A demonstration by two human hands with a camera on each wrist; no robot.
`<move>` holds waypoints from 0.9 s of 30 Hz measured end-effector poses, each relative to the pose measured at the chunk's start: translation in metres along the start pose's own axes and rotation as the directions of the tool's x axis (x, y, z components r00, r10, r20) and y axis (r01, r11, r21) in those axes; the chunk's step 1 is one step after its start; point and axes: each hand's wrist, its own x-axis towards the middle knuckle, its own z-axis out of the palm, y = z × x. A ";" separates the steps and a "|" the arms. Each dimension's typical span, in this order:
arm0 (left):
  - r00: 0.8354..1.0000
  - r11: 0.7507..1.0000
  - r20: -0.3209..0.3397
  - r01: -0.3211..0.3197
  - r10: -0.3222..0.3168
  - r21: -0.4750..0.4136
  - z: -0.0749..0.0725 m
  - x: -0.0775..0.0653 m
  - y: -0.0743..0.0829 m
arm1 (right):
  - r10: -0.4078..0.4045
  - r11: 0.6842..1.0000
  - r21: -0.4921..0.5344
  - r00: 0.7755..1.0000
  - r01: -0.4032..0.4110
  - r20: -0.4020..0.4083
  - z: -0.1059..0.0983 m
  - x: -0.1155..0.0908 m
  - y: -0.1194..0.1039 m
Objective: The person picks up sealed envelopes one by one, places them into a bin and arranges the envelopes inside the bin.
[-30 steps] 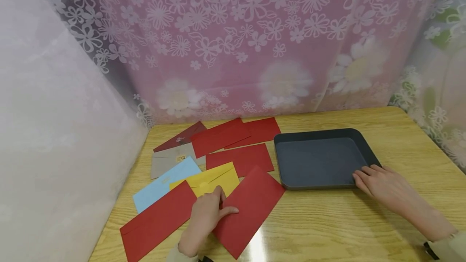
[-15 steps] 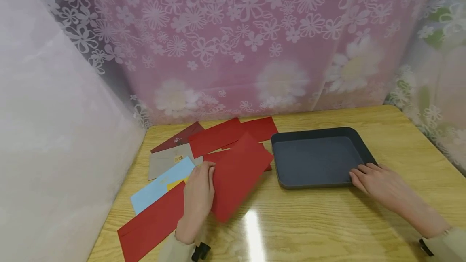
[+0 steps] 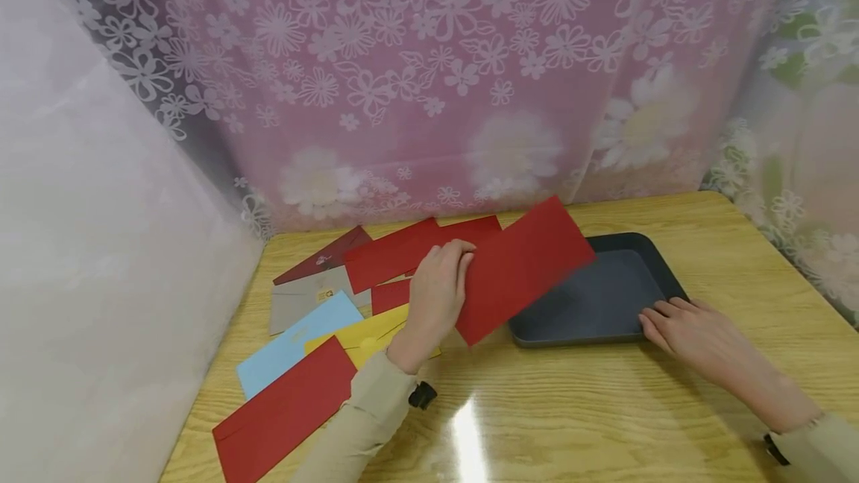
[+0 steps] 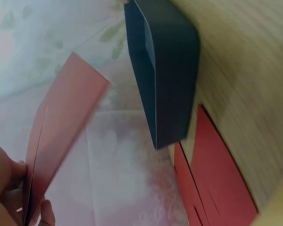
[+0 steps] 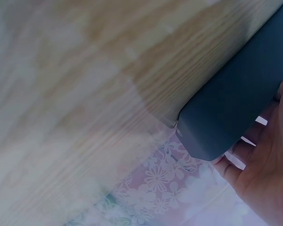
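Note:
My left hand (image 3: pixel 435 293) pinches a red envelope (image 3: pixel 526 268) by its left end. The envelope is raised and tilted, its far end over the left part of a dark grey rectangular tray (image 3: pixel 604 300). In the left wrist view, thumb and fingers lie on either side of the envelope (image 4: pixel 61 122), apart from the tray (image 4: pixel 174 80). At the tray's front right corner, my right hand (image 3: pixel 701 338) grips the rim; in the right wrist view its fingers bend over the tray's edge (image 5: pixel 231 108).
Left on the wooden table (image 3: pixel 550 408) lie several envelopes: yellow (image 3: pixel 362 338), light blue (image 3: pixel 295 338), grey (image 3: pixel 295 300), dark red (image 3: pixel 322 256) and other reds, one (image 3: pixel 282 412) nearest the front. A floral curtain (image 3: pixel 416 80) closes off the back.
My left hand has picked the red envelope up off the pile and carried it right to over the tray, uncovering the yellow envelope. My right hand has stayed at the tray's corner.

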 end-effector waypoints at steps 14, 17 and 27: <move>0.987 0.993 0.102 -0.119 0.120 -0.015 0.073 0.055 0.043 | 0.002 1.000 0.000 1.000 -0.002 0.016 -0.001 0.000 0.000; 0.980 0.991 0.146 -0.134 0.136 -0.026 0.086 0.054 0.046 | 0.000 1.000 -0.006 0.999 0.000 0.054 -0.003 0.000 0.001; 0.874 0.982 0.462 -0.185 0.151 0.030 0.116 0.042 0.045 | 0.022 1.000 0.009 0.999 -0.022 0.025 -0.001 0.000 0.000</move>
